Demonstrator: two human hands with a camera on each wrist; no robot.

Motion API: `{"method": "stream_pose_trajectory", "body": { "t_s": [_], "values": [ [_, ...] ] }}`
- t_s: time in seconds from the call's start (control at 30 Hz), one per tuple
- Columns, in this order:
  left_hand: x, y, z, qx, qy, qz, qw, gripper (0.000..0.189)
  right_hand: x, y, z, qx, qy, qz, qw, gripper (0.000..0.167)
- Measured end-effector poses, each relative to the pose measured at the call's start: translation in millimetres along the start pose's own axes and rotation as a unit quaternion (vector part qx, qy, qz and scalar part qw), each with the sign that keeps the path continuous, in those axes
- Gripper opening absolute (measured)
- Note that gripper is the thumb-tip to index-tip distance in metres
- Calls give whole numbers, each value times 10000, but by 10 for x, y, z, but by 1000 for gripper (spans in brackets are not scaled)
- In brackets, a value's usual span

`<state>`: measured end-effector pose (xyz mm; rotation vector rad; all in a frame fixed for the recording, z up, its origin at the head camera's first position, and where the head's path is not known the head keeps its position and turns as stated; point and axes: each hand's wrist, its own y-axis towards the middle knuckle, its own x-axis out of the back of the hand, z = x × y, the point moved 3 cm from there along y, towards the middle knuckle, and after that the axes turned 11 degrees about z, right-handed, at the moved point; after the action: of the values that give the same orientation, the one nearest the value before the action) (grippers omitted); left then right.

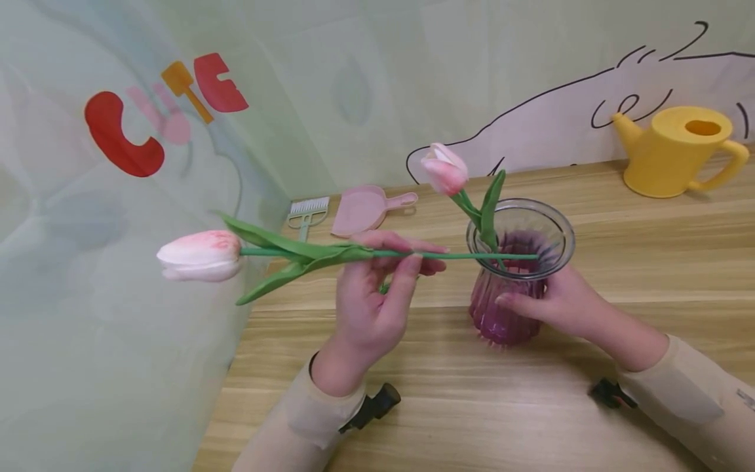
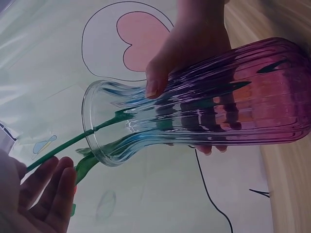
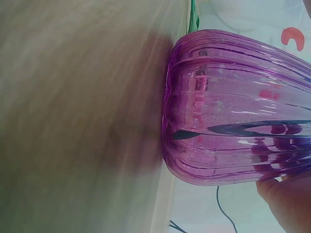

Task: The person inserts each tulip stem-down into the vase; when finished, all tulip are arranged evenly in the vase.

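My left hand (image 1: pixel 374 305) pinches the green stem of a pale pink tulip (image 1: pixel 200 255) between thumb and fingers. The tulip lies almost level, its blossom pointing left and its stem end over the mouth of a ribbed glass vase (image 1: pixel 506 308). In the left wrist view that stem reaches the vase's clear rim (image 2: pixel 89 114). My right hand (image 1: pixel 569 301) grips the vase round its side, with the thumb in front. The glass shades from clear at the top to purple at the base. A second pink tulip (image 1: pixel 445 169) stands in the vase, leaning left.
A yellow watering can (image 1: pixel 672 157) stands at the back right of the wooden table (image 1: pixel 472 406). A pink dustpan (image 1: pixel 362 208) and a small pale green brush (image 1: pixel 308 211) lie at the back left. Behind hangs a printed curtain (image 1: pixel 330 85). Part of something green shows behind my left hand.
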<state>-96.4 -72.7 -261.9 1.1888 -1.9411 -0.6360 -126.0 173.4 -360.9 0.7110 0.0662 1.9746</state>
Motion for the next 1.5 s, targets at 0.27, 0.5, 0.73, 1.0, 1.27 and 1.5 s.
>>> {"method": "stream_pose_trajectory", "body": {
  "t_s": [0.27,0.5,0.73,1.0,1.27,1.5],
  "values": [
    [-26,49,-48,20,195,74,9998,10,20,-3,4,-77,-59,31,9999,79],
    [-33,42,-36,143,176,-23,9997,11,16,-6,-7,-127,-53,48,9999,80],
    [-47,49,-52,39,103,-109,9999,14,21,-5,8,-46,-44,4,10000,79],
    [-75,59,-77,58,-160,-230,9996,16,30,-8,15,-81,-3,3,10000,79],
    [-112,28,-65,138,-208,-293,9993,20,23,-23,6,-325,-45,98,9994,80],
    [-121,-4,-48,-79,-493,-517,9974,13,14,-14,20,-153,-42,92,9998,80]
  ]
}}
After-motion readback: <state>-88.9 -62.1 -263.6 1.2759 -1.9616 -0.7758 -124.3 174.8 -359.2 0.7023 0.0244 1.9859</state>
